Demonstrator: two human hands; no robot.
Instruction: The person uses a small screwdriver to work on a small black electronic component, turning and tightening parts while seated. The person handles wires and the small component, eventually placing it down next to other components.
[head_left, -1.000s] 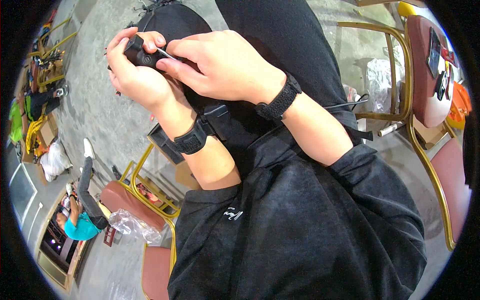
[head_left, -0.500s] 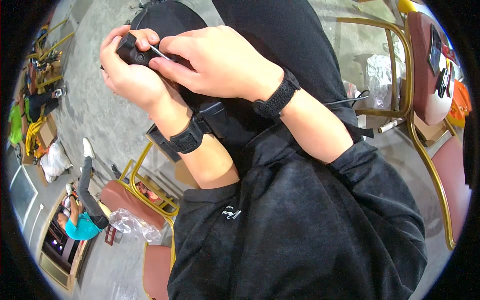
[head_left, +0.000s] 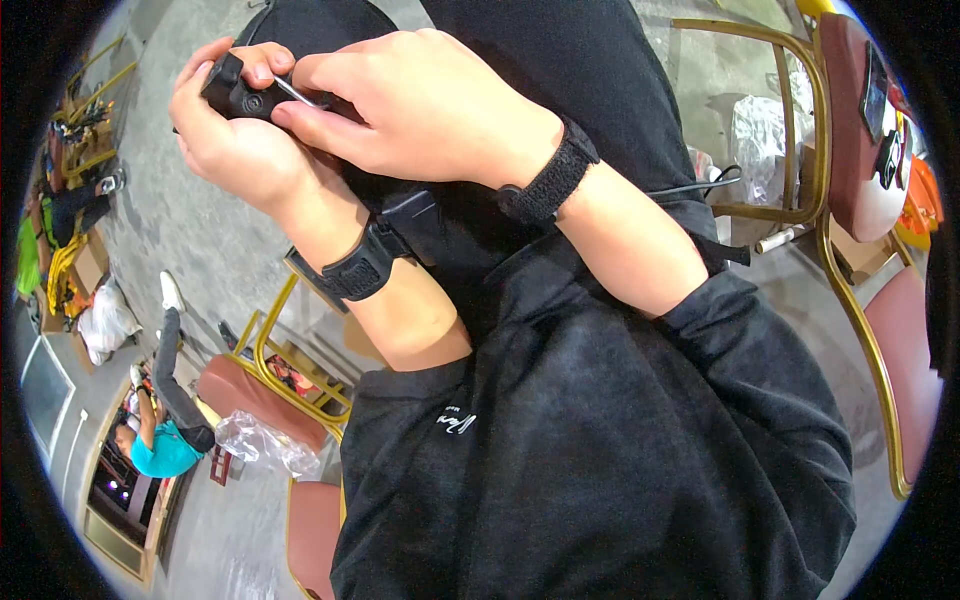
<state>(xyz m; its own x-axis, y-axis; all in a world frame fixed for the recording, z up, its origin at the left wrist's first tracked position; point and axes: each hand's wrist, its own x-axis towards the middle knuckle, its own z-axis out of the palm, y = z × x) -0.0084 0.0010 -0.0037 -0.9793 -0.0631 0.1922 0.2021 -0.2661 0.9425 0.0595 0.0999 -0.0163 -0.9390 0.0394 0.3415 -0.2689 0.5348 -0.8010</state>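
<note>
My left hand (head_left: 248,158) is wrapped round a small black device (head_left: 222,88) with a round ringed part on its face, held above my lap. My right hand (head_left: 430,108) pinches a thin silver metal rod (head_left: 293,92) between thumb and fingers. The rod lies against or just over the device, close to my left fingertips; whether its tip enters the device I cannot tell. Much of the rod is hidden by my right fingers. Black straps circle both wrists, and the left wristband (head_left: 362,266) carries a black box (head_left: 412,218).
Gold-framed chairs stand to the right, and on one maroon seat (head_left: 842,130) lies a phone (head_left: 874,95). Another maroon chair (head_left: 262,395) is at lower left beside clear plastic wrap (head_left: 265,442). A person in teal (head_left: 165,452) is farther left, near a white bag (head_left: 107,320).
Both hands have shifted slightly left and up together, with the black device and the rod still in them. My grip looks the same.
</note>
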